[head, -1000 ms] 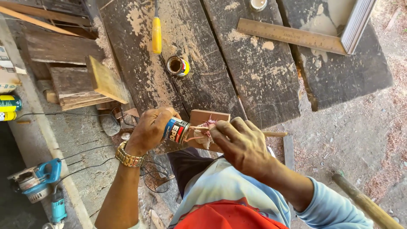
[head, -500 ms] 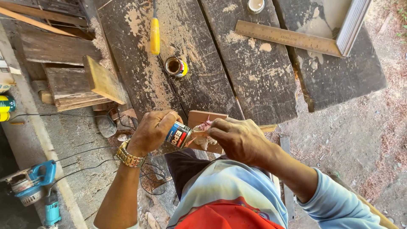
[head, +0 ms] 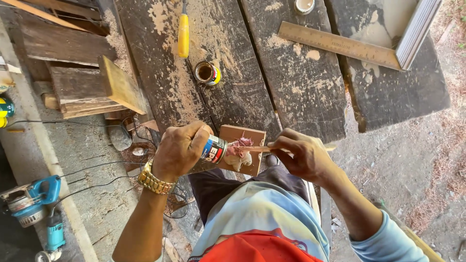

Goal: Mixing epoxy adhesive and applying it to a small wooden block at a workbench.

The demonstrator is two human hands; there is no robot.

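The left hand [head: 180, 150], a gold metal watch [head: 154, 181] on its wrist, is wrapped tight round a small round glue tin with a blue and red label [head: 214, 148], tipped on its side with its mouth toward the right. The right hand [head: 303, 155] is pinched closed on a thin wooden stick [head: 257, 149] whose far tip reaches to the tin's mouth, where a pale blob, probably glue, clings beside a tuft of reddish fibres [head: 241, 142]. Both hands hover over a small brown rectangular wooden block [head: 242, 134] lying at the near edge of the dark, sawdust-strewn plank workbench [head: 272, 92].

Farther off on the bench stand an open yellow-rimmed tin of dark liquid [head: 208, 73], a yellow-handled tool [head: 183, 35] and a long wooden ruler [head: 340, 44]. To the left, stacked timber offcuts [head: 82, 82] sit on the concrete floor, with a blue power tool [head: 30, 199] and black cables [head: 92, 170] nearer.
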